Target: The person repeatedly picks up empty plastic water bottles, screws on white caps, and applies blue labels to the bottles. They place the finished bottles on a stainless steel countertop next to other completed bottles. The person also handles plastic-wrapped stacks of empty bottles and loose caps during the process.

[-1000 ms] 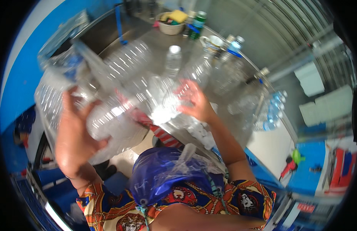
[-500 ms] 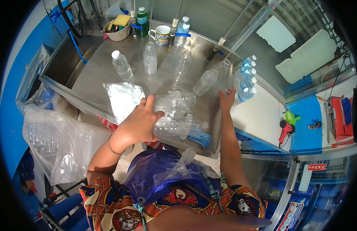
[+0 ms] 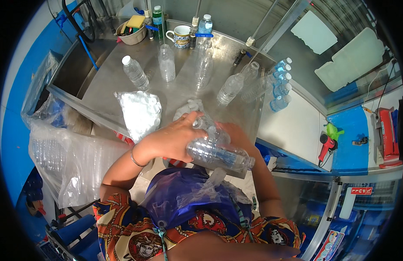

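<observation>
My left hand (image 3: pixel 177 138) grips an uncapped clear plastic bottle (image 3: pixel 221 155), lying on its side with its neck to the right, over the counter's front edge. Another clear bottle lies against it behind, its neck by my left fingers. On the far side of these bottles is my right hand (image 3: pixel 232 131), touching or very close to them; its fingers are mostly hidden. A bag of white caps (image 3: pixel 141 114) lies left of my hands, with a heap of loose white caps (image 3: pixel 192 106) beyond them.
Several clear bottles (image 3: pixel 204 69) stand under thin pipes on the steel counter (image 3: pixel 103 93). A capped bottle (image 3: pixel 135 73) stands left; a row of capped bottles (image 3: pixel 280 87) stands right. A mug (image 3: pixel 181 38) and sponge basket (image 3: pixel 132 35) are behind. Bagged bottles (image 3: pixel 75 161) are at left.
My right hand has come from the capped row back to the bottles near me. My left hand has moved right, and the bottles between my hands have shifted.
</observation>
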A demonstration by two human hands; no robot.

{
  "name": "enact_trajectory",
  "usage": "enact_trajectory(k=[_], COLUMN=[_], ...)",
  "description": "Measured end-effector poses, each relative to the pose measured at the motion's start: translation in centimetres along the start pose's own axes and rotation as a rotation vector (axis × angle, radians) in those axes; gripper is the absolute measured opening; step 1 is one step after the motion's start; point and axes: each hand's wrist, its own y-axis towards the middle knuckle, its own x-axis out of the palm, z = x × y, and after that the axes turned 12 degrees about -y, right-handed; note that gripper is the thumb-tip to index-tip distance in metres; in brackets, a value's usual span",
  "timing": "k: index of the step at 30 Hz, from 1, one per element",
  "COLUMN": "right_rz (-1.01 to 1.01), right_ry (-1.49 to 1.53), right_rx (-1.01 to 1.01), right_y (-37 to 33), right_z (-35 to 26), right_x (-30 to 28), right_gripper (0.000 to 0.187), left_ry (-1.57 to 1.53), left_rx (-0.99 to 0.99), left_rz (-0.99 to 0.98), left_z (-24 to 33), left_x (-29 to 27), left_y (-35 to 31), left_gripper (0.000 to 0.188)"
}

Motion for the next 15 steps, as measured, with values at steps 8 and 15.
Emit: enact_trajectory(k=[8,15], right_rz=[0.836,1.004], right_ry=[0.318,0.285], right_rx=[0.662,0.792], right_y=[-3.4,0.6], right_z=[9.1,14.8], right_x=[4.2,6.2], right_gripper=[0.073,0.075], left_ry=[-0.556,-0.205], left_rx=[-0.422,-0.523], left_rz=[0.901,0.919], left_z=[-9.9,-7.1], left_x=[2.3,3.3], left_y=[2.2,-0.7], left_gripper=[0.082,0.066])
